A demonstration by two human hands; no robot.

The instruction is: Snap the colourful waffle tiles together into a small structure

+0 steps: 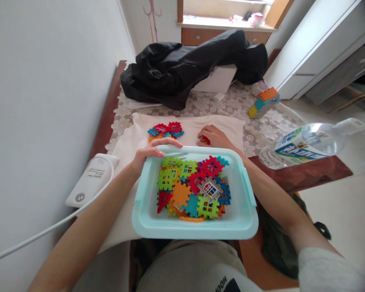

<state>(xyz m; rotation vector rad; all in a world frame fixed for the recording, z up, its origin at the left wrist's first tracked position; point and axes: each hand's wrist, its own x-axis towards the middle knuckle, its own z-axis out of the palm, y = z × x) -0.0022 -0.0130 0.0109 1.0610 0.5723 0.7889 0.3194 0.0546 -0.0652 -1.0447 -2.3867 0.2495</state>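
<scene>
Resting on the far left corner of a pale turquoise tub (pixel 246 190), the left hand (pixel 152 151) curls its fingers over the rim and grips it; the tub sits near the person, at the near edge of the table, and holds a heap of toothed plastic tiles (pixel 193 188) in green, red, orange, blue and grey. Just beyond the tub's far rim, the right hand (pixel 214 137) lies on a cream cloth (pixel 130 142) with its fingers closed around a small red tile (pixel 205 140), only part of which shows. To the left on the same cloth, a small cluster of red, blue and orange tiles (pixel 166 131) lies apart from both hands; farther off to the right, on the lace tablecloth (pixel 200 106), stands a joined block of orange, teal and yellow tiles (pixel 264 102). A black jacket (pixel 188 65) is draped across the far end of the table; a clear plastic water bottle (pixel 310 144) lies on its side at the right edge; a white device with a cable (pixel 91 178) sits at the left, near the wall.
</scene>
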